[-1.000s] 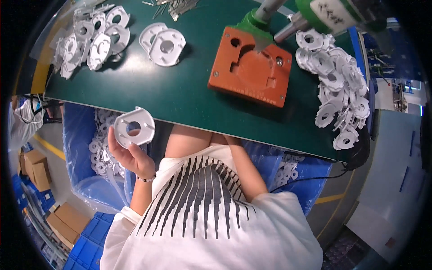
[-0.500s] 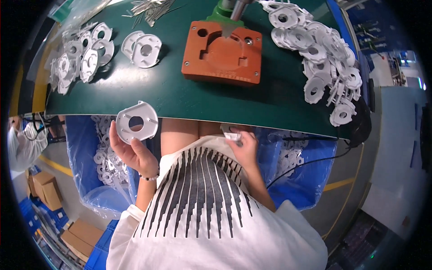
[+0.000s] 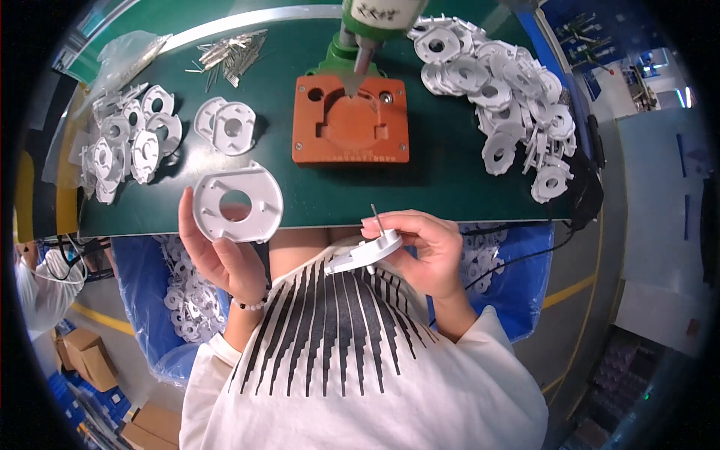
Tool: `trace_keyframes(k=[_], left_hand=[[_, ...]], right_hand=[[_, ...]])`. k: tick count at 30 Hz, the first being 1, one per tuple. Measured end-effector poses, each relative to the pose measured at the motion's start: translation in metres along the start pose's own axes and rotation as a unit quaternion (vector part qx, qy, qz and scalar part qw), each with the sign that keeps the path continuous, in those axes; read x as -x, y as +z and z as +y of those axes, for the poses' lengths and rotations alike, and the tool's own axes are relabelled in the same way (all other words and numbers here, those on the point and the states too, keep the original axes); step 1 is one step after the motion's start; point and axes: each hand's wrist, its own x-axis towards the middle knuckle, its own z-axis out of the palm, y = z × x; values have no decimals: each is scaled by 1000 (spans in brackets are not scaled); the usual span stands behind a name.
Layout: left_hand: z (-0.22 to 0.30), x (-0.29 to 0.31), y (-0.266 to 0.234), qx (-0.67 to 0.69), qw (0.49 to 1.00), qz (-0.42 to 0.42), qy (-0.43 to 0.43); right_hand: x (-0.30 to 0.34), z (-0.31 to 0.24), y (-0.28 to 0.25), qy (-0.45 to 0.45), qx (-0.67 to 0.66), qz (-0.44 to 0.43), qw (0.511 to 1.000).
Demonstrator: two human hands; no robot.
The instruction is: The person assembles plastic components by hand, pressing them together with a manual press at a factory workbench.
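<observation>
My left hand holds a white round plastic plate by its lower left edge, between thumb and fingers. The plate has a large central hole and small raised posts, and it overlaps the table's near edge. My right hand grips a second white plastic plate, seen almost edge-on above my lap. A thin metal pin stands up from that plate by my fingertips. Beyond my hands, an orange fixture block with a shaped recess sits under a green press.
Two overlapping white plates lie left of the block. Loose metal pins are heaped behind them. White plates pile up at left and right. Blue lined bins holding white parts stand below the table, beside a black cable.
My right hand has come up, bringing its plate into fuller view with the pin showing. The left plate appears larger and turned more face-on. The whole view has shifted slightly.
</observation>
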Motion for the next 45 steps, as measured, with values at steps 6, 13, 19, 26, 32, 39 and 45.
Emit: trace_keyframes(k=[6, 13, 19, 26, 32, 39, 45], left_hand=[[-8, -12, -3, 12, 1000, -14, -17], [-30, -20, -15, 1, 998, -41, -49], [-51, -30, -21, -22, 999, -15, -39], [-55, -34, -19, -13, 998, -25, -61], [-56, -35, -20, -7, 998, -17, -54], [-55, -33, -22, -10, 998, -11, -60], [-50, -34, -21, -6, 998, -15, -63]], right_hand=[[-34, 3, -8, 117, -101, -7, 988], [-112, 8, -27, 202, -65, -119, 970], [-148, 13, -35, 257, 83, -146, 952], [-159, 20, -38, 117, 221, -124, 960], [-171, 21, -43, 82, 343, -200, 914], [-154, 13, -19, -32, 324, -164, 931], [-154, 9, -22, -77, 403, -265, 873]])
